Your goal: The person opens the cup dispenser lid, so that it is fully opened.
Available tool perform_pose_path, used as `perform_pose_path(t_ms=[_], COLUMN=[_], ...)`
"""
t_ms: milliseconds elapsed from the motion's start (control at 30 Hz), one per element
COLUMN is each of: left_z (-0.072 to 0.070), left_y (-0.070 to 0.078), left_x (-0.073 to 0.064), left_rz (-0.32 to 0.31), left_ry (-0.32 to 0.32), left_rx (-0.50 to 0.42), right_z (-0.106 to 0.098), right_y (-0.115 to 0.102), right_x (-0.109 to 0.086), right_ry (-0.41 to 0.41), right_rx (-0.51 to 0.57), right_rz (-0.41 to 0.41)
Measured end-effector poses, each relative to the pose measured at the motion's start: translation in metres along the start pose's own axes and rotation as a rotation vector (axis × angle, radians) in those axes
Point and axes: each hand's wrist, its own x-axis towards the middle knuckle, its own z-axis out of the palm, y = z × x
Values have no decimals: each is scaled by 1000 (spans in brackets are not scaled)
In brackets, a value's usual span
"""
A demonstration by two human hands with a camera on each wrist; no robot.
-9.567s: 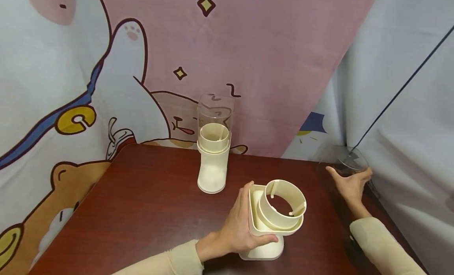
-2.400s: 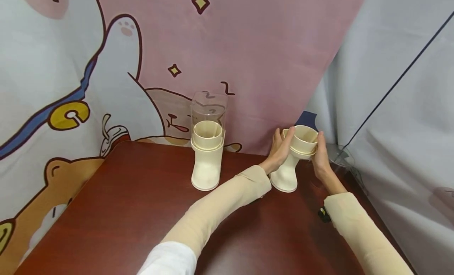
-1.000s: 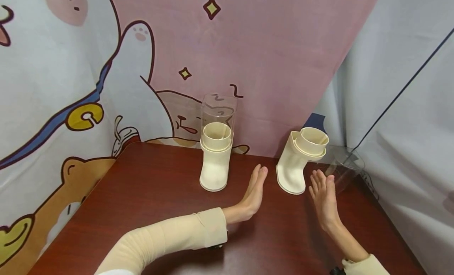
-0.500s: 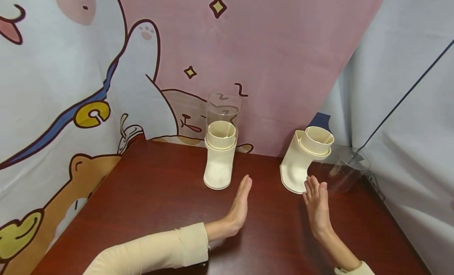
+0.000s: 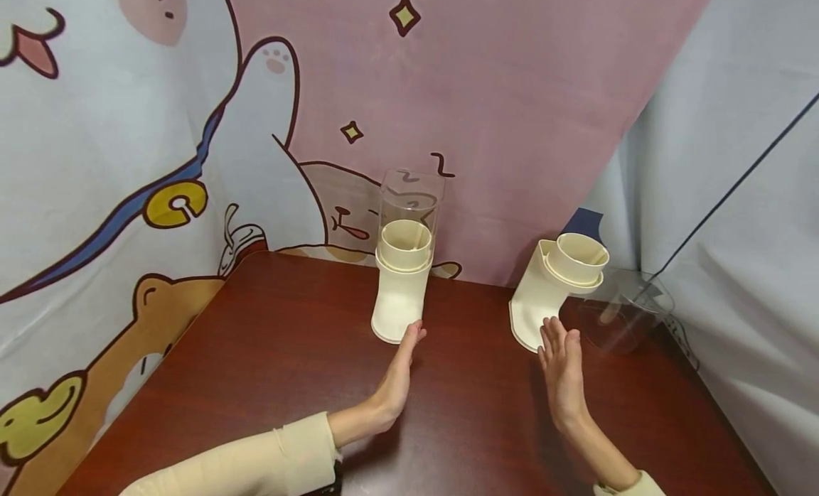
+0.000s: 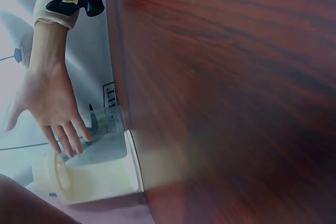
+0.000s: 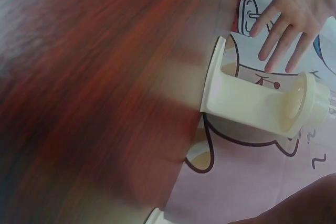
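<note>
In the head view my left hand, fingers straight, is held upright in front of a cream plastic stand. A clear tank rises around that stand's round collar. My right hand, also with straight fingers, overlaps the foot of a second cream stand, which has an open round collar and no tank on it. Nothing is held in either palm. The left wrist view shows the right hand beside the second stand; the right wrist view shows the left hand near the tank-topped stand.
A clear container stands at the back right of the dark red table, with a thin cable behind it. A printed cloth hangs behind the table, and pale cloth along the right.
The second stand, earlier in my left hand near the front, was carried to the back right and let go by both hands. Since then both hands have drawn back, the left one moving left.
</note>
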Motion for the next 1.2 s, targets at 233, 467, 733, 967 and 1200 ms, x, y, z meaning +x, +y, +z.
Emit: perform_pose_path(t_ms=[233,467,733,967,1200], left_z=[-30,-62,-93,-114,-128], left_y=[3,5,14,14,15], left_x=[-4,1,17,41,60], left_rz=[28,33,27,37,52], left_ry=[32,63,94,113,110], left_rx=[-9,0,42,91,121], right_z=[15,23,43,60,89], right_y=[-4,-4,1,4,10], right_x=[4,12,30,51,80], right_ry=[-15,-15,-33,-22,-40], right_rx=[0,-9,-34,-66,-151], right_rz=[33,32,24,9,20])
